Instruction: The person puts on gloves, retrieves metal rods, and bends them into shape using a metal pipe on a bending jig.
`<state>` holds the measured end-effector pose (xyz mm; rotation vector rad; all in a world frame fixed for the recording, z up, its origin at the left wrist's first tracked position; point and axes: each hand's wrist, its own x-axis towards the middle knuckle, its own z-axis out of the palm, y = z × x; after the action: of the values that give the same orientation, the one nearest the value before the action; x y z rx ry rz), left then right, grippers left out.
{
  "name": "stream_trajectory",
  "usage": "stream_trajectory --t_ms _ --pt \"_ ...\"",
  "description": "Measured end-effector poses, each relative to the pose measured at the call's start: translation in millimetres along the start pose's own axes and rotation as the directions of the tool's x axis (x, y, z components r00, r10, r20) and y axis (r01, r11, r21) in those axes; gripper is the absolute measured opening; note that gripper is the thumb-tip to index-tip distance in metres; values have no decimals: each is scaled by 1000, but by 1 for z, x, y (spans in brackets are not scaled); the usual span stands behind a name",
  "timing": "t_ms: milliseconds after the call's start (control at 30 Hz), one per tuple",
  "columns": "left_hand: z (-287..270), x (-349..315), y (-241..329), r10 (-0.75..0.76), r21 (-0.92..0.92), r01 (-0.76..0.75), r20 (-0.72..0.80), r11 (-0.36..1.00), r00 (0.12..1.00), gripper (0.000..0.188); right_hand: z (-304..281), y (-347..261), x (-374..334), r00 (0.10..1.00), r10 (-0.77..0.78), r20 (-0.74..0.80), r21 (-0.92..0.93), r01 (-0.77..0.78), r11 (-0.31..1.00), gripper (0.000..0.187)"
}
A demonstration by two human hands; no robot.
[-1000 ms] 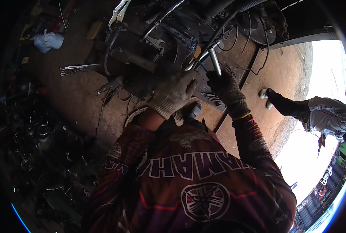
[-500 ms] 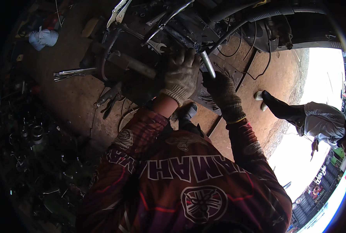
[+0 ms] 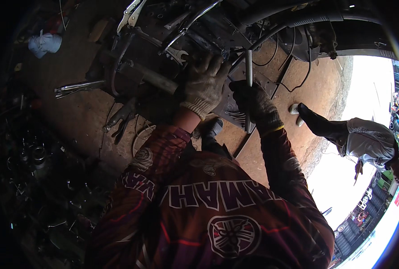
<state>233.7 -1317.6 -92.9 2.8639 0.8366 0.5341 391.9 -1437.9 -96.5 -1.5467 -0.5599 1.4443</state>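
Observation:
My right hand [image 3: 255, 101], in a dark knit-cuffed work glove, is closed round a smooth grey metal rod [image 3: 249, 67]. The rod stands nearly upright in view, with its lower part showing below the fist. My left hand [image 3: 204, 85], in a similar soiled glove, rests on the dark metal work with its fingers bent over. Whatever lies under those fingers is hidden. Right beside them is the jaw of an open-end wrench [image 3: 178, 54]. A grey pipe [image 3: 154, 78] runs toward the left palm. Below the right hand lies a flat steel plate [image 3: 233, 101] with slots.
Locking pliers [image 3: 130, 17] and a bent shiny bar [image 3: 188, 27] lie farther off. A bundle of thin rods [image 3: 79, 88] and a clamp-like tool [image 3: 121, 119] sit at left. Dark hoses [image 3: 293, 20] cross the far right. Another person [image 3: 365, 139] bends over at right.
The metal rod has swung from slanted to nearly upright, and its lower end now shows below my right fist. My left hand stays almost in place.

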Motion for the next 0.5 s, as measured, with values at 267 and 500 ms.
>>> stream_trajectory --t_ms 267,500 --pt "-7 5 4 4 -45 -6 -41 999 999 58 -2 -21 -1 998 30 -51 -37 -32 999 24" --pt "-7 3 3 -17 -87 5 -133 996 991 46 4 -17 12 994 40 -98 -223 -61 973 26"
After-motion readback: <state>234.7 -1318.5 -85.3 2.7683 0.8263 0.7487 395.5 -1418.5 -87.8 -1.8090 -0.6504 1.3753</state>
